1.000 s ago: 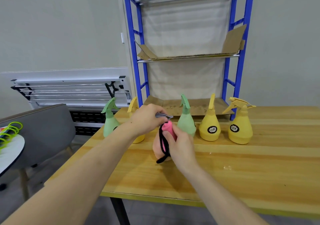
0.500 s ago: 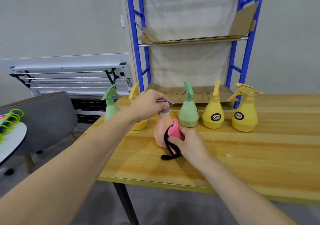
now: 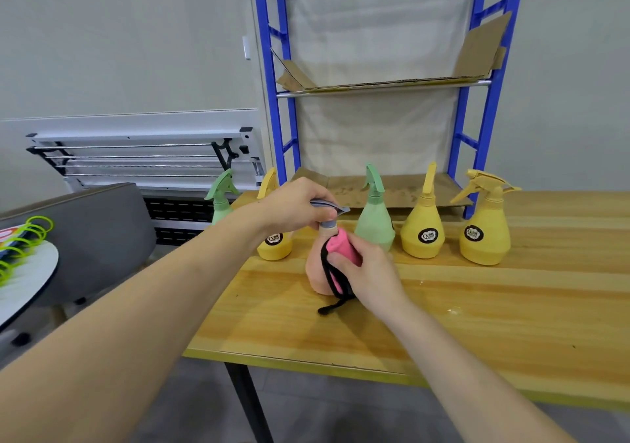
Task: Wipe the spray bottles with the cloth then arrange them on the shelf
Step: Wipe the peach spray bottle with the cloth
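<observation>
A peach spray bottle (image 3: 315,270) stands upright on the wooden table (image 3: 477,306). My left hand (image 3: 296,204) grips its grey spray head from above. My right hand (image 3: 368,272) presses a pink cloth (image 3: 342,250) with black trim against the bottle's right side. Behind stand a green bottle (image 3: 375,224), two yellow bottles (image 3: 424,234) (image 3: 485,234), another yellow bottle (image 3: 274,243) partly hidden by my left wrist, and a green bottle (image 3: 221,200) at the far left. The blue shelf (image 3: 484,101) rises behind the table, lined with cardboard.
A grey chair (image 3: 99,238) and a round white table (image 3: 27,279) with green rings stand to the left. A folded white rack (image 3: 143,156) leans on the wall. Small water drops (image 3: 453,311) lie on the table right of my right hand.
My right hand with the cloth slid down the peach bottle's side and has come back up toward its neck. My left hand stays on the spray head.
</observation>
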The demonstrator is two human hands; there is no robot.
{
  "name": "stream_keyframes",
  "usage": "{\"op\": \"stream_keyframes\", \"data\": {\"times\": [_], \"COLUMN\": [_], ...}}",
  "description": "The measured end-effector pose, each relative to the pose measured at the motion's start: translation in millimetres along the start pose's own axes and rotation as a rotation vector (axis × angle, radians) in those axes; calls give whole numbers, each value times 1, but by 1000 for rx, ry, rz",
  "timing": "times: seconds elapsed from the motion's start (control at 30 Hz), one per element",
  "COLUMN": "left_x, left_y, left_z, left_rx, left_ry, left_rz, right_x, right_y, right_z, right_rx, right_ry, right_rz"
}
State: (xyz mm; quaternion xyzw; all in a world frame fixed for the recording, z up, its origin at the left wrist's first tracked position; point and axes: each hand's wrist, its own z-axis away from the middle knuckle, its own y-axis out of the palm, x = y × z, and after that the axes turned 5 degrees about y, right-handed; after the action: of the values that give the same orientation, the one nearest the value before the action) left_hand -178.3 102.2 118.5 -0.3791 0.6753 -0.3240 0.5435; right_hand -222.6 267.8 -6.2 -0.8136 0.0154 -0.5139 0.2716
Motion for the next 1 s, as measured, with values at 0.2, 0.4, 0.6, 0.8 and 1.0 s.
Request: {"op": "stream_keyframes", "data": {"times": [0.2,0.4,0.6,0.8,1.0], "left_x": [3,0,5,14,16], "left_y": [-11,-13,-2,8,36], "left_z": [0,-5,0,10,39], "left_rx": [94,129,-33,-249,-541], "left_ry": [36,88,165,211,57], "left_rz": [-6,-223,-549,-475,-238], "right_x": [-18,9,17,7,4], "right_y": [-10,-12,-2,0,-7], "right_z": [9,-6,-8,-1,-2], "right_rx": [87,53,11,-5,-5], "right_ry": [55,48,34,27,12], "right_rz": [247,20,-74,-117,-126]}}
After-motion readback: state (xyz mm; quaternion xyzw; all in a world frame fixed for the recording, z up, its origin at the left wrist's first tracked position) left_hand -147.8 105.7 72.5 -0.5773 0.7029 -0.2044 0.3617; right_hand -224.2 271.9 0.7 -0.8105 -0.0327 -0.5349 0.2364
